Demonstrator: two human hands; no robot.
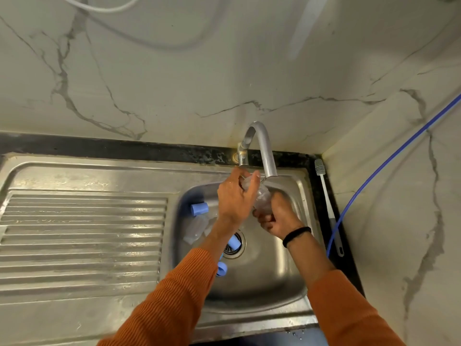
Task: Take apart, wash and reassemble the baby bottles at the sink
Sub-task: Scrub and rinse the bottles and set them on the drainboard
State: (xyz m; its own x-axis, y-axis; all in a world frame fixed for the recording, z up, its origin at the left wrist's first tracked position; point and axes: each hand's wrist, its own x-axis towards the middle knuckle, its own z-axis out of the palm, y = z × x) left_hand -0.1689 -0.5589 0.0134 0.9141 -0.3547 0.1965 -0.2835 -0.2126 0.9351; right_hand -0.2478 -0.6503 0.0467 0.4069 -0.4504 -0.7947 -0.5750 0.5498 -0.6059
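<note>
Clear plastic baby bottle (262,196) held tilted under tap spout (270,168), long axis running from upper left down toward right. Left hand (234,198) grips upper end, right hand (278,218) clasps lower end, above sink (287,283).

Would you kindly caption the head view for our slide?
Both hands, left and right, hold a clear plastic baby bottle under the curved metal tap.
</note>
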